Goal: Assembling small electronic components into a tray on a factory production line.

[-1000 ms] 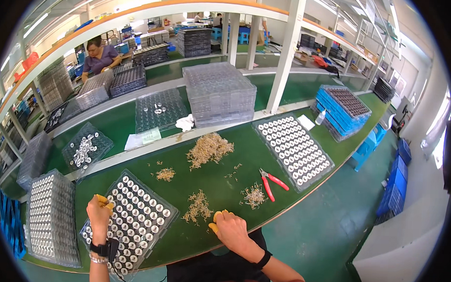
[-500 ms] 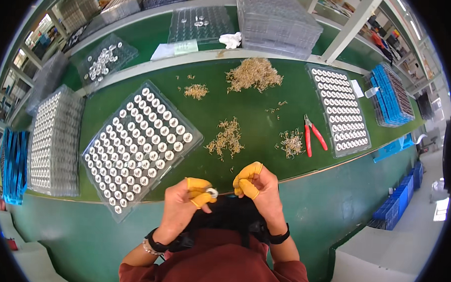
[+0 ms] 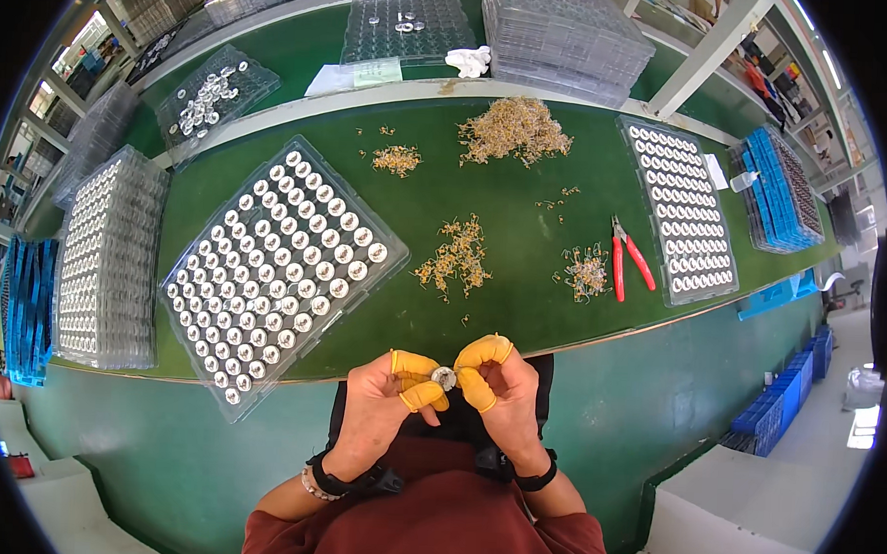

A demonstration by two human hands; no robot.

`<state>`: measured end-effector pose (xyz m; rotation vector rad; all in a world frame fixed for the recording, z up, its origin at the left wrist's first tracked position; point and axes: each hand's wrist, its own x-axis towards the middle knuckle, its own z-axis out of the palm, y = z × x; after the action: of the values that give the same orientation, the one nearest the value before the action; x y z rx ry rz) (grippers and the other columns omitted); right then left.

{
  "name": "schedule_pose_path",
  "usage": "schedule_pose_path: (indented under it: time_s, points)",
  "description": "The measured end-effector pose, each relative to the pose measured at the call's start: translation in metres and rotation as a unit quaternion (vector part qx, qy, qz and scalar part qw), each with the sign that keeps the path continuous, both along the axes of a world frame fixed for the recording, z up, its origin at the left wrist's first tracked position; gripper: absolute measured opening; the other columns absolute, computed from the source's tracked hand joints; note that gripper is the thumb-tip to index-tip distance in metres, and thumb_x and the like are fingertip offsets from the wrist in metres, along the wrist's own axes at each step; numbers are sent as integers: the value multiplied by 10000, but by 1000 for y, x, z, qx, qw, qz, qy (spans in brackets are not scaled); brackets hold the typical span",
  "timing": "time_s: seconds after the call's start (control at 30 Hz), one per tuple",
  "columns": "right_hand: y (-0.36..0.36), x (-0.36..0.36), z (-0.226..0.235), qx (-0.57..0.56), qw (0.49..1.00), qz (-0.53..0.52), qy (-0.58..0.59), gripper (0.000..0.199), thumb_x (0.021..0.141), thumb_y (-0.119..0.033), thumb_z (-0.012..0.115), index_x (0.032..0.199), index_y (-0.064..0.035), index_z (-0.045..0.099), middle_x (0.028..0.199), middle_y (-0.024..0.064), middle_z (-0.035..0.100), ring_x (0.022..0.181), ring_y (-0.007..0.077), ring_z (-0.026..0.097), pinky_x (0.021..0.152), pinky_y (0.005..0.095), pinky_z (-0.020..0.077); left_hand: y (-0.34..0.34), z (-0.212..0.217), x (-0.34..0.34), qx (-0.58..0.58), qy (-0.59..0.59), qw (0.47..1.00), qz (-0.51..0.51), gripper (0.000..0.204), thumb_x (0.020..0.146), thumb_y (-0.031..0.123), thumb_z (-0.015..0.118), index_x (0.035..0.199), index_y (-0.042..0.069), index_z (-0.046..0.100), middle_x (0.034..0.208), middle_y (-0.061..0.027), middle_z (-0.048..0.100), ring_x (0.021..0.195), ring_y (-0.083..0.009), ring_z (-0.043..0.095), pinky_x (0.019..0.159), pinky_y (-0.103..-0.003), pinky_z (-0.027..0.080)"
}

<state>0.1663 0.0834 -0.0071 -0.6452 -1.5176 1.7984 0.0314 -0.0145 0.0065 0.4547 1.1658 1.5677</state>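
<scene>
My left hand, with yellow covers on its fingers, pinches a small round silvery-white part in front of my body, just off the table's near edge. My right hand, covered the same way, has thumb and forefinger pressed together against that part's right side. Whatever sits between those right fingertips is hidden. Beyond my hands lies a loose pile of tiny wire-legged components. To the left, a clear tray lies at a slant, with rows of similar round parts in it.
Red-handled cutters lie at the right beside a small component pile. A large component heap is at the back. Another filled tray stands right; stacked trays stand left. Blue trays are at the far right.
My right hand has come left and down to meet the round part. My left hand has carried the part to the right. The view has shifted slightly.
</scene>
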Motion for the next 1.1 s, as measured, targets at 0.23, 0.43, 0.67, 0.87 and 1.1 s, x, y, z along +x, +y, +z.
schedule_pose_path:
  time_s: [0.23, 0.43, 0.67, 0.87, 1.1]
  points:
    - [-1, -3, -4, 107, 992, -29, -62, 135, 852, 74, 624, 953, 8, 564, 896, 51, 576, 782, 100, 565, 686, 232, 485, 2, -2, -3, 1, -3, 1000, 3, 135, 879, -8, 661, 1001, -51, 621, 911, -114, 675, 738, -166, 669, 551, -265, 566]
    - [5, -9, 1, 407, 905, -88, -83, 228, 752, 64, 710, 925, -19, 587, 893, 133, 619, 704, 261, 609, 590, 308, 503, 1, -3, -3, 8, 36, 999, -4, 136, 883, -17, 653, 1014, -41, 627, 909, -85, 670, 769, -139, 655, 589, -248, 550]
    - [2, -6, -6, 298, 953, -36, -46, 276, 770, 72, 714, 980, -20, 559, 928, 137, 624, 776, 265, 631, 670, 311, 518, -3, -7, -1, 41, 351, 935, -7, 141, 886, -36, 639, 1027, -37, 627, 991, -74, 641, 785, -129, 646, 622, -238, 544]
    - [-3, -9, -23, 231, 969, -51, -67, 263, 797, 35, 717, 1005, -18, 565, 952, 126, 628, 729, 224, 639, 639, 300, 518, -2, -29, 10, 8, 52, 997, 57, 192, 906, -28, 610, 1096, -49, 600, 1023, -109, 662, 830, -159, 659, 616, -279, 580]
    - [36, -9, -18, 390, 872, -124, -268, 215, 762, -119, 755, 909, -44, 617, 879, 106, 605, 745, 274, 616, 602, 361, 515, 10, -24, -4, 41, 25, 996, 73, 202, 953, 37, 533, 1133, -44, 575, 1002, -129, 653, 838, -200, 657, 635, -308, 571]
